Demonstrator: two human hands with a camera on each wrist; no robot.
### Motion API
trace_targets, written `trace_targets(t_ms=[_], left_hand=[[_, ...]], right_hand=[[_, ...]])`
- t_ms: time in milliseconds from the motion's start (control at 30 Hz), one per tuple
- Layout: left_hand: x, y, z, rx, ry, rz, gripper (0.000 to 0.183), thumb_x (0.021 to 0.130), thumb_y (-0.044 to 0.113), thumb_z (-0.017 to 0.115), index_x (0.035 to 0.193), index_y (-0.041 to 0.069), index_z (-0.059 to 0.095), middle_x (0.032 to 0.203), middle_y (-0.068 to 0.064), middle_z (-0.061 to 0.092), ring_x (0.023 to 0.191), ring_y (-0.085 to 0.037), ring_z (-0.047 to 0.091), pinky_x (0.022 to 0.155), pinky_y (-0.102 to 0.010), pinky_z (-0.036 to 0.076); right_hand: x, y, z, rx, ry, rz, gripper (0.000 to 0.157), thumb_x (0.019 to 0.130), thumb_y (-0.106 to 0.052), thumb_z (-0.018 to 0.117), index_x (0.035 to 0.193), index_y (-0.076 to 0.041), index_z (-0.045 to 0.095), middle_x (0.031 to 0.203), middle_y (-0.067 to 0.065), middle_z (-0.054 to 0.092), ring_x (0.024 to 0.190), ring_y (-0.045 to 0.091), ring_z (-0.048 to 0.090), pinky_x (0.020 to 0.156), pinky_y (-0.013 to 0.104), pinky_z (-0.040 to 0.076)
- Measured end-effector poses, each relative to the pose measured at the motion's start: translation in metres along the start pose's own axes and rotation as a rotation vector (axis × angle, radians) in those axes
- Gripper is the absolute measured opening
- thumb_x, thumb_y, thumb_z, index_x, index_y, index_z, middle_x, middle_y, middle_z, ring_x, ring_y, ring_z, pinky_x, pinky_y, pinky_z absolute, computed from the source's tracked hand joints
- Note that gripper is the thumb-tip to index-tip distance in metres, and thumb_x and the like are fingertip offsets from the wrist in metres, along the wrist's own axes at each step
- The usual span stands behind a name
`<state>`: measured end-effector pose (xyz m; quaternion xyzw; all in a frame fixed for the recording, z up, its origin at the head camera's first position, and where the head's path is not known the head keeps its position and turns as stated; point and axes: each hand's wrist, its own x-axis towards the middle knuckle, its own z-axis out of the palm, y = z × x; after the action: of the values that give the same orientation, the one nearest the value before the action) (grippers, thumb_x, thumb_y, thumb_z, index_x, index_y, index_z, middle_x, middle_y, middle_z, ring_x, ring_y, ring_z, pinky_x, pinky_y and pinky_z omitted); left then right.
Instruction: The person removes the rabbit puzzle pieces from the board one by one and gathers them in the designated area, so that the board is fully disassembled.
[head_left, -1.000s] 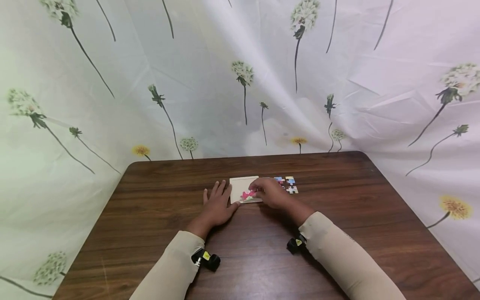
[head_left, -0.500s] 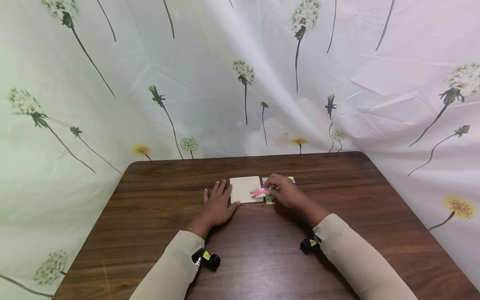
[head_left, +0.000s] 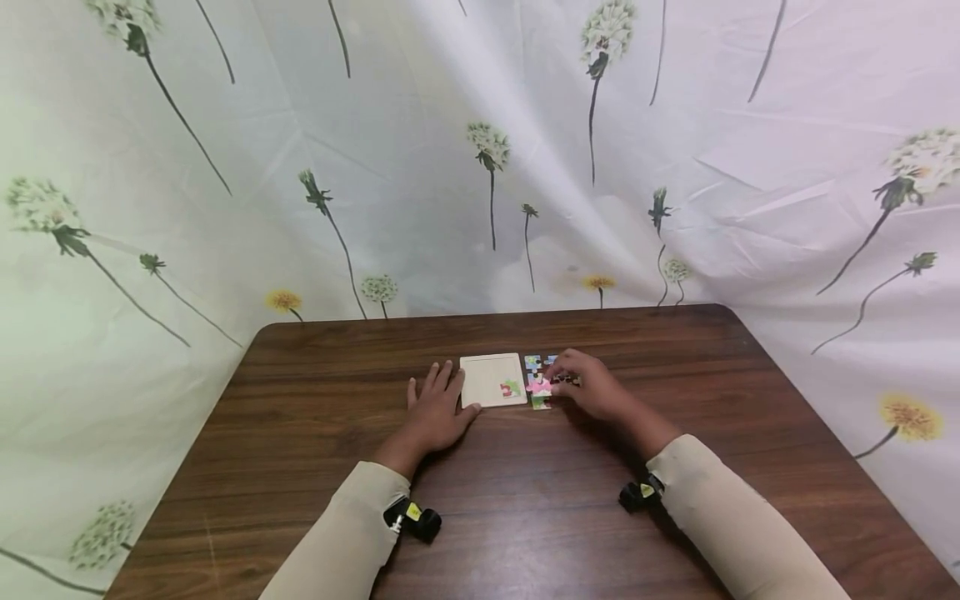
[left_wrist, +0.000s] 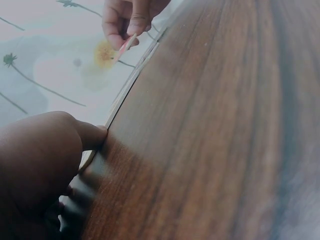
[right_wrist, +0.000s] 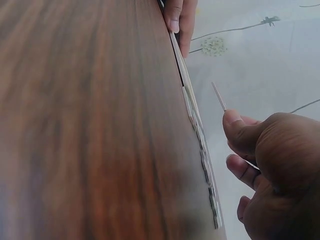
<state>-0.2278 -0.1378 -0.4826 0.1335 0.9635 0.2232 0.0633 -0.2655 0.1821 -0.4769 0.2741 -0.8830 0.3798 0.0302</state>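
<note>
My left hand (head_left: 433, 412) lies with spread fingers on the table, its thumb at the near left corner of a pale square puzzle tray (head_left: 480, 375). In the left wrist view, that thumb (left_wrist: 93, 136) presses against the tray's edge. A green and red puzzle piece (head_left: 511, 389) lies in the tray's near right corner. Between thumb and fingers, my right hand (head_left: 596, 392) pinches a pink puzzle piece (head_left: 537, 386) just right of the tray. The right wrist view shows this piece (right_wrist: 218, 96) edge-on, raised above the table.
Several loose puzzle pieces (head_left: 532, 362) lie right of the tray, some hidden under my right hand. The dark wooden table (head_left: 495, 517) ends at the back against a white cloth (head_left: 420, 208) printed with dandelions. Each wrist carries a small black camera (head_left: 426, 525).
My right hand has moved right with the pink piece, from over the tray to over the loose pieces. The green and red piece now shows in the tray. My left hand has stayed put.
</note>
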Motion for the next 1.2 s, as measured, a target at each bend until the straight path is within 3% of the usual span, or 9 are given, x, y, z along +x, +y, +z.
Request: trace_targets(t_ms=[200,433,933,1200], left_hand=[[0.001,-0.001,0.001,0.009,0.000,-0.004,0.075,0.113,0.046,0.055,0.173,0.008,0.031,0.183,-0.021,0.019,0.171,-0.045,0.012,0.132,-0.076,0.002],[0.002,-0.002,0.002,0.008,0.004,-0.002,0.076,0.112,0.048,0.055,0.173,0.009,0.031,0.183,-0.020,0.019,0.172,-0.044,0.012,0.132,-0.076,0.002],[0.003,-0.003,0.002,0.015,0.002,-0.004,0.077,0.112,0.050,0.055,0.173,0.009,0.031,0.183,-0.019,0.019,0.172,-0.044,0.012,0.132,-0.076,0.002],[0.002,-0.003,0.001,0.006,0.004,-0.003,0.076,0.112,0.047,0.056,0.173,0.008,0.032,0.183,-0.020,0.020,0.171,-0.045,0.012,0.131,-0.077,0.002]], right_hand=[[-0.009,0.009,-0.006,0.005,0.015,-0.004,0.014,0.095,-0.001,0.081,0.106,-0.009,0.081,0.115,0.010,0.072,0.112,0.030,0.069,0.100,0.055,0.059],[-0.019,0.015,-0.013,-0.058,0.045,-0.047,0.014,0.092,-0.002,0.084,0.102,-0.012,0.081,0.110,0.008,0.073,0.109,0.029,0.065,0.097,0.051,0.055],[-0.028,0.018,-0.022,-0.089,0.014,0.062,0.013,0.092,-0.006,0.086,0.099,-0.017,0.083,0.116,0.008,0.069,0.114,0.030,0.059,0.102,0.050,0.045],[-0.032,0.023,-0.023,-0.100,-0.021,0.093,0.012,0.092,-0.011,0.087,0.102,-0.019,0.086,0.118,0.006,0.067,0.119,0.031,0.053,0.105,0.069,0.032]])
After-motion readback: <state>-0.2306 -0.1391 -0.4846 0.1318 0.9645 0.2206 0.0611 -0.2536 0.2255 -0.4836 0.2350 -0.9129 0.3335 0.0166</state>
